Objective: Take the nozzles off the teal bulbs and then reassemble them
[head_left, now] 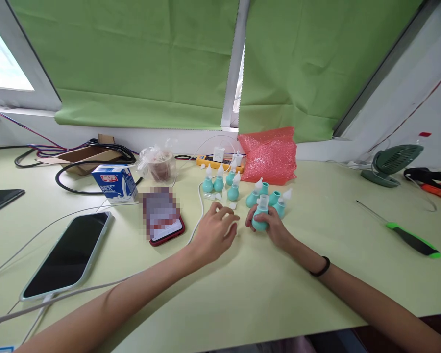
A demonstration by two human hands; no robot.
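Note:
My right hand (270, 226) is wrapped around a teal nasal aspirator bulb (260, 221), which stands upright with a clear tube section (263, 201) in its neck. To its left, my left hand (216, 230) hovers low over the table, palm down, its fingers bent and apart with nothing visible in them. Just beyond its fingertips lie small clear and white tip pieces (232, 206). Behind sit several teal aspirators with white tips (218, 182). Behind my right hand are more teal bulbs (253, 198), some with bare necks and some with tips.
A red bubble-wrap bag (268, 157) and a yellow power strip (206, 161) lie at the back. Leftward are a red-cased phone (167, 233), a milk carton (114, 184) and a larger phone (68, 257) with cables. A screwdriver (407, 238) and a green fan (393, 164) are on the right.

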